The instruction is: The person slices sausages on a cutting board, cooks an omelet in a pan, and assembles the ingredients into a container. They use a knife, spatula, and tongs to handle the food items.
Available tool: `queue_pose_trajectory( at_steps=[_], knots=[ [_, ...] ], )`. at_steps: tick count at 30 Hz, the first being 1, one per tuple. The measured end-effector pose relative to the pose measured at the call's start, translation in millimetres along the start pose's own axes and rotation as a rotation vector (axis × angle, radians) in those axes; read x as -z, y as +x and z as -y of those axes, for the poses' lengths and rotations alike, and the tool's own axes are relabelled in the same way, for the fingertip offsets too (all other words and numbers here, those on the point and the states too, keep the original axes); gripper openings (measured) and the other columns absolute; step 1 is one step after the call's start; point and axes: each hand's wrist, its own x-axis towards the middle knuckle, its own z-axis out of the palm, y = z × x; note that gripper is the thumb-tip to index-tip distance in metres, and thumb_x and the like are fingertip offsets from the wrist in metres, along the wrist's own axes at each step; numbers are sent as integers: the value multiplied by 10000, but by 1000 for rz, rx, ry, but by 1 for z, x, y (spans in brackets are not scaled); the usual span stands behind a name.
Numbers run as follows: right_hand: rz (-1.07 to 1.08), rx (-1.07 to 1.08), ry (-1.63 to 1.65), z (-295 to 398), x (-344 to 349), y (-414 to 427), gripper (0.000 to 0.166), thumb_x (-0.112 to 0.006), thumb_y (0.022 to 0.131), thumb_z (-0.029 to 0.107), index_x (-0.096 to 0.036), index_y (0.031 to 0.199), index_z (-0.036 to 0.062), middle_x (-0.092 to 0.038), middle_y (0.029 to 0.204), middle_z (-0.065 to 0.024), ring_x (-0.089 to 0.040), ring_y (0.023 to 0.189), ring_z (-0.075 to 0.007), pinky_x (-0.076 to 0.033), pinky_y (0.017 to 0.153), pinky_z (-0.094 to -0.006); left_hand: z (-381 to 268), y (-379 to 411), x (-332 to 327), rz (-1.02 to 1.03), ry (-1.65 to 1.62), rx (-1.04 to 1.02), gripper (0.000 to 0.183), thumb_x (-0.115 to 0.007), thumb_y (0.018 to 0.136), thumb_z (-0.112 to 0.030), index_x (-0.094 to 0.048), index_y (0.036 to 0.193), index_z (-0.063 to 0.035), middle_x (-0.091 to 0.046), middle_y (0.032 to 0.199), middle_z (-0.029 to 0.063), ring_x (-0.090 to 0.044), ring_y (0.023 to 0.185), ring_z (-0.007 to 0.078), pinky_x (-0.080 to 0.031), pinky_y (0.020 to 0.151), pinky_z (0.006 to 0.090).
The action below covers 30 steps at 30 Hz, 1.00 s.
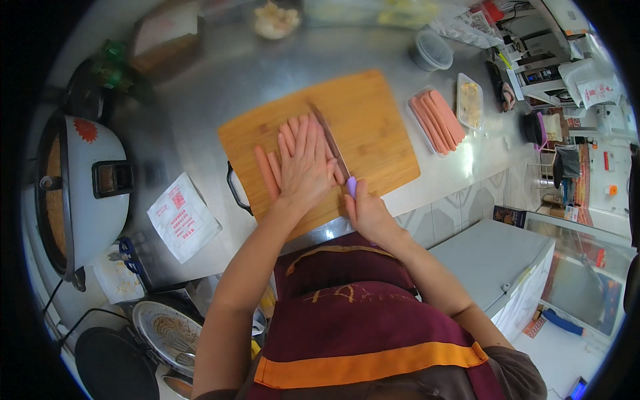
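Observation:
On a wooden cutting board (372,117) lie several pink sausages (266,172), grouped on its left half. My left hand (307,167) rests flat over part of them, fingers pointing away from me and pressed down. My right hand (367,207) grips the purple handle of a kitchen knife (332,142), whose blade lies along the right side of the sausages under my left hand. Whether the blade touches the board cannot be told. Right of the board, a clear plastic tray holds more sausages (437,120), stacked lengthwise.
The board sits on a steel counter (200,110). A food container (470,102) and a round plastic tub (432,50) stand at the right. On the left are a printed paper bag (184,217), a large white cooker (95,185) and blue-handled scissors (130,255). A white freezer (492,260) stands lower right.

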Motion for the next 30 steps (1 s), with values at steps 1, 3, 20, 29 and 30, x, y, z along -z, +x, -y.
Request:
queue_pose_trajectory(
  at_steps=[1,3,20,29,30],
  knots=[
    [-12,-2,-4,5,6,0,253,-486,844,144,-340,906,-53,-524,572,-286,-524,515,-469,-434,466,-532,0,-1,0,-3,5,8,645,-510,806,-275,-278,1300,69,-202,1406,183,-134,1324,293,-94,1037,524],
    [-38,-9,-10,13,15,-1,252,-484,846,142,-337,911,-52,-527,585,-292,-524,528,-474,-433,477,-534,-1,0,2,-3,-5,8,642,-487,819,-270,-253,1312,68,-182,1413,184,-115,1330,287,-77,1043,519],
    [-79,-65,-19,22,-15,-12,251,-479,850,158,-329,877,-41,-534,584,-278,-535,520,-459,-437,458,-523,10,-15,11,64,56,24,627,-424,860,-274,-187,1348,40,-123,1439,154,-77,1342,256,-47,1041,534],
    [-43,-78,2,21,-19,-6,249,-480,847,151,-329,866,-45,-530,580,-280,-534,525,-459,-438,465,-523,11,-13,9,-13,15,18,628,-532,802,-270,-314,1287,64,-213,1413,144,-139,1327,257,-115,1008,584],
    [-29,-90,3,21,-20,-6,248,-479,847,152,-329,865,-45,-530,580,-280,-534,526,-459,-439,466,-522,11,-13,10,-9,16,21,625,-535,800,-272,-322,1282,64,-221,1410,141,-144,1326,258,-120,1006,586]
  ],
)
